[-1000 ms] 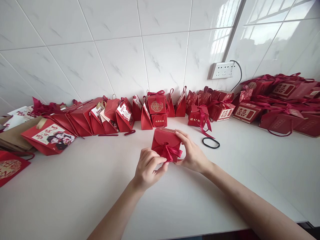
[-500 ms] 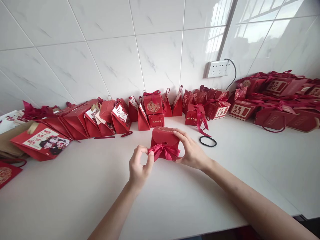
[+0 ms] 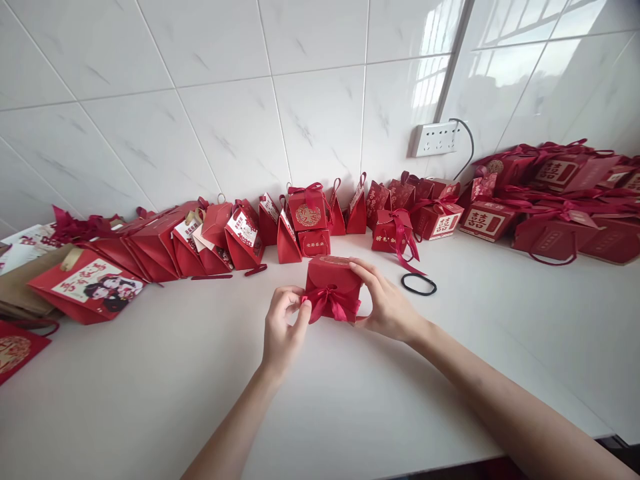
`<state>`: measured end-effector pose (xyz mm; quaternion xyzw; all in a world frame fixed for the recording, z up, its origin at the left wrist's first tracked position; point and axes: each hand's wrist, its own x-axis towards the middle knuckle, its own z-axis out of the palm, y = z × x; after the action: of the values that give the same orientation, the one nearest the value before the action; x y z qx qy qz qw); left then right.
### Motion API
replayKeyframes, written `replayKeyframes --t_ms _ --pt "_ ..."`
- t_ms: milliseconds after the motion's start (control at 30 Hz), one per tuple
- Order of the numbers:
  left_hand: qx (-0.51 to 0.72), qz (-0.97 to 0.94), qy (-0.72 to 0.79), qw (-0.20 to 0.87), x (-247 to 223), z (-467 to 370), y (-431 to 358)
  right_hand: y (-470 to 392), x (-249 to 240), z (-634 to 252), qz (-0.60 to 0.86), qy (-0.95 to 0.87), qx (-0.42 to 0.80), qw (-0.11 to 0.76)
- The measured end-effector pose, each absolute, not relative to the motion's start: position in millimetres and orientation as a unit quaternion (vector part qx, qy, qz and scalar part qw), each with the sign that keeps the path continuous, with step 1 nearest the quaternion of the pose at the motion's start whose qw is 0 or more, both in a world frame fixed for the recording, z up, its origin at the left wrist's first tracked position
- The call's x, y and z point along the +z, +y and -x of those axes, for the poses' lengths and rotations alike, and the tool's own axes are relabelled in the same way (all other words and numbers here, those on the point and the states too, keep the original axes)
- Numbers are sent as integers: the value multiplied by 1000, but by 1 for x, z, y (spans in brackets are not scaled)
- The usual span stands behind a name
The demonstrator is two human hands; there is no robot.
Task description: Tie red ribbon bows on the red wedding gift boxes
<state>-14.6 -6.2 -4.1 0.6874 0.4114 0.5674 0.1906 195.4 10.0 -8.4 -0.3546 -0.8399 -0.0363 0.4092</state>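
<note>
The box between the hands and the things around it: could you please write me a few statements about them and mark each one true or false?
1. The left hand pinches the left side of the bow on the held box. True.
2. The black band lies on the counter, to the right of the held box. True.
3. The right hand rests flat on the counter. False: it grasps the right side of the held box.
4. The bow is on the side of the held box turned toward the person. True.
5. The socket is on the wall, farther left than the held box. False: it is farther right.
</note>
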Motion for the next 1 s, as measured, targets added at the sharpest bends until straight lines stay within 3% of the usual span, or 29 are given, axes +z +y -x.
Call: replayKeyframes --t_ms 300,500,600,1000 --pt "560 -701 409 169 -4 12 -10 11 -13 -196 364 -842 -9 398" --pt "549 -770 319 -63 -9 6 -15 9 -12 -193 362 -839 -20 407" --pt "535 -784 289 -123 -9 3 -17 9 -13 -193 361 -838 -24 410" --pt "534 -782 292 -135 -6 4 -17 10 -14 -194 360 -833 -51 416"
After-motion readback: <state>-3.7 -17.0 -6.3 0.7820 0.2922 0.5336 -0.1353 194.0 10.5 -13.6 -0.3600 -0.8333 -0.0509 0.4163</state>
